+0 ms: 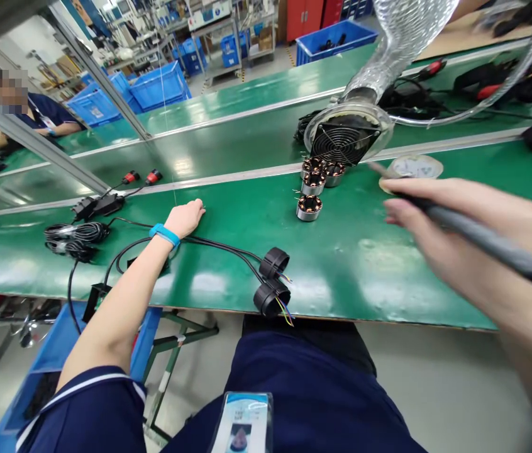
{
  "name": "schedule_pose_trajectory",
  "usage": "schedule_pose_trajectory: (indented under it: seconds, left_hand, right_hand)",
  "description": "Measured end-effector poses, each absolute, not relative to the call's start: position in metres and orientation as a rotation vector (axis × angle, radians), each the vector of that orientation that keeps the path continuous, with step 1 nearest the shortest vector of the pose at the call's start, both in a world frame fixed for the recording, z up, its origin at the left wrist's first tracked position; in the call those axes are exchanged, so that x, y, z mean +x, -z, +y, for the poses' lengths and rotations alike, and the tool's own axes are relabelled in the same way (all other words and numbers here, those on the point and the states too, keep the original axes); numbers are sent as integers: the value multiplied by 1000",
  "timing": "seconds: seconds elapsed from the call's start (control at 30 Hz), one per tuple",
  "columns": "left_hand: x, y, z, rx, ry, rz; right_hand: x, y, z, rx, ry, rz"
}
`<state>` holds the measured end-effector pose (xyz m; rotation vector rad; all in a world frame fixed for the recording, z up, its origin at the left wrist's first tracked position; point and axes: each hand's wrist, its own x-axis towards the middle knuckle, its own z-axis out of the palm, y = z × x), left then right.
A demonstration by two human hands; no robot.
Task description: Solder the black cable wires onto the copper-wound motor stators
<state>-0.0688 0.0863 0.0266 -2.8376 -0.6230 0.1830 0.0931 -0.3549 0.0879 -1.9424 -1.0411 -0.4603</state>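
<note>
My right hand [436, 217], smeared by motion, grips a soldering iron [429, 207] with a thick grey sleeve running back over my wrist. Its blurred tip points left, near a round clear dish [414, 168]. My left hand [185, 219] is closed on the green bench, and a thin solder wire [166, 119] hangs from above down to it. Between my hands stand several copper-wound stators [309, 207], metal-ringed, with pins sticking up. Closer to me lie two black round housings [273, 297] with coloured wire ends, their black cables [219, 244] passing my left hand.
A fume extraction hood [341, 141] with a fan grille stands behind the stators, its silver duct [395, 47] rising. Coiled black cables [77, 236] lie left. A metal post [100, 72] slants up at left. A blue bin [146, 346] sits below the bench edge. Another person [53, 113] sits far left.
</note>
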Motion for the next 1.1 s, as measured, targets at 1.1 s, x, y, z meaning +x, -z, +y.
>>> schedule_pose_trajectory:
  seconds: [1.1]
  left_hand:
    - [-10, -18, -88, -3023, 609, 111]
  right_hand:
    - [138, 22, -249, -1664, 213, -1152]
